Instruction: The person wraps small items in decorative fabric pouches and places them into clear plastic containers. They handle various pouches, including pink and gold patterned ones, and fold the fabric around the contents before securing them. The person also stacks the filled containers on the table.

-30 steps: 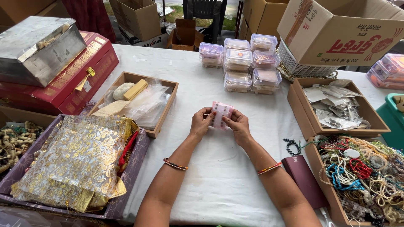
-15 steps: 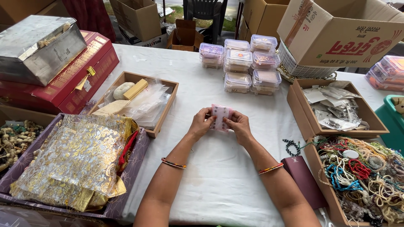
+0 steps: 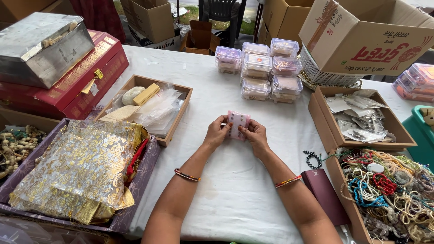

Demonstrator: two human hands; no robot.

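The person holds a small pink card (image 3: 237, 125) up over the middle of the white surface (image 3: 235, 199). The left hand (image 3: 216, 134) and right hand (image 3: 255, 137) each pinch one side of it with thumb and fingers pressed on it. It looks like the card is being checked or sorted, so the hold must stay gentle. There is one card, two hands, one bangle on each wrist, and about seven clear boxes (image 3: 264, 68) at the far side.
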